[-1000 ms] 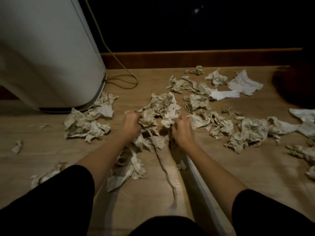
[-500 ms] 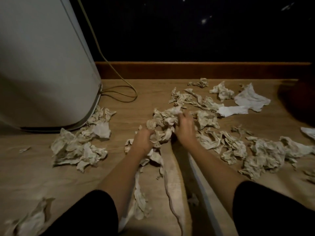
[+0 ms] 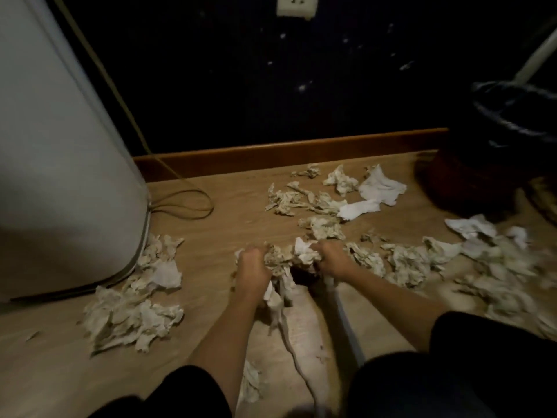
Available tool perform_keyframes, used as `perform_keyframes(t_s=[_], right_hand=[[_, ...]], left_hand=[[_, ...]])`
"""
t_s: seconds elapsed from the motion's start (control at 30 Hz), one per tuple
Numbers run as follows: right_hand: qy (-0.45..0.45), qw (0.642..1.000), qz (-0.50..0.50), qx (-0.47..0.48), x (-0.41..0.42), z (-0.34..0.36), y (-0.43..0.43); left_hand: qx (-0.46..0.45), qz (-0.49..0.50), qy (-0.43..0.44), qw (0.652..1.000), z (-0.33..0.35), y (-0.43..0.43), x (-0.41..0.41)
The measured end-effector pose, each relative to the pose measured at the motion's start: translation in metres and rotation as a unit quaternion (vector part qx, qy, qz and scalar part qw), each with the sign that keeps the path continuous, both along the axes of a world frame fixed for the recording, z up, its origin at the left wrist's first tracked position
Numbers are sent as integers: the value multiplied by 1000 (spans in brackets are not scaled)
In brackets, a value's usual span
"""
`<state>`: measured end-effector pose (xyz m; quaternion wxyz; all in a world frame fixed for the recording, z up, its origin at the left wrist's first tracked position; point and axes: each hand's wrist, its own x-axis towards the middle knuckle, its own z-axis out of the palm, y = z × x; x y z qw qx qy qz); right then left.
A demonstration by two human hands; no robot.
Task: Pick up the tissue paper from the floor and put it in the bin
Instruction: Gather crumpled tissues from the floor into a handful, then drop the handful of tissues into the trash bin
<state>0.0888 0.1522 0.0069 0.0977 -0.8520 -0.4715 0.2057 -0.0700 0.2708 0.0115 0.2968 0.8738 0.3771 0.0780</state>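
Crumpled tissue paper lies scattered over the wooden floor. My left hand (image 3: 251, 268) and my right hand (image 3: 333, 259) are closed around one bundle of tissue paper (image 3: 289, 257) between them, just above the floor, with loose strips hanging below it. A dark bin (image 3: 494, 164) lined with a black bag stands at the far right by the wall. More tissue lies in a pile at the left (image 3: 132, 318), another behind my hands (image 3: 304, 200), and a spread at the right (image 3: 407, 260).
A large white appliance (image 3: 60, 146) fills the left side, with a yellowish cable (image 3: 180, 203) looping on the floor beside it. A wooden skirting board (image 3: 286, 152) runs along the dark wall, with a white socket (image 3: 297, 6) above. My knees are at the bottom edge.
Both hands have drawn closer together and gathered the tissue into a tighter bundle. The view has tilted up and to the right, bringing the bin and socket into sight.
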Motion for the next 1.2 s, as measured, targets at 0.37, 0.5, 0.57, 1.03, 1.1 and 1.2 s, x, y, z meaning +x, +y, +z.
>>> perform_keyframes(t_s=[0.37,0.5,0.57,1.03,1.1,1.2], right_hand=[[-76,938,-218,258,202,204,-78],[-121,919,-232,294,285,276,-111],[-147,908,-252,301,324,301,-126],[-220,844,-326,363,503,331,-196],[-201,856,-347,327,511,293,-209],[-148,867,-379,289,511,229,-226]], left_hand=[[23,-106,-203,973,190,-29,275],[47,-164,-281,944,255,-56,383],[49,-183,-323,927,288,-75,429],[134,-267,-424,855,327,-186,617],[123,-284,-377,873,288,-192,632],[80,-301,-266,912,232,-201,639]])
